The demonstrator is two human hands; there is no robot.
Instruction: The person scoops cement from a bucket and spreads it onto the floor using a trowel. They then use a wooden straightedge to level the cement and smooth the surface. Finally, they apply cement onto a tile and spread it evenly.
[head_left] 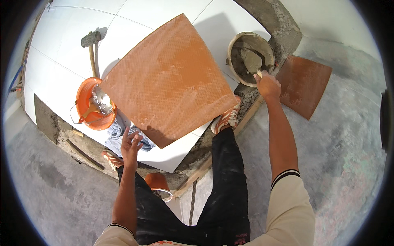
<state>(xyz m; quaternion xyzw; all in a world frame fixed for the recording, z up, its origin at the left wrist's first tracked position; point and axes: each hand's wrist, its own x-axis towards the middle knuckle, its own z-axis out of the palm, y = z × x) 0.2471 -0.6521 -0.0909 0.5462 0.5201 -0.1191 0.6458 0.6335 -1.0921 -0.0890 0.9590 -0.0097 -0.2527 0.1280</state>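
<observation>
My right hand [269, 85] grips the handle of a trowel [252, 62], whose mortar-coated blade is down inside a grey bucket [233, 74]. Beside the near left corner of a big orange-brown tile [172, 82], my left hand [130, 147] is open with its fingers apart. It holds nothing, and I cannot tell whether a fingertip touches the tile's edge. The tile's ribbed, dusty face is turned up. Under its near left side a crumpled blue-grey cloth [115, 137] shows in part.
White floor tiles [74, 24] spread beneath. An orange pail [84, 92] with whitish liquid and a brush stands left, beside a mallet [91, 40]. Another brown tile [305, 84] lies right of the bucket. A smaller orange bucket [156, 181] is between my legs, near a wooden strip [201, 169].
</observation>
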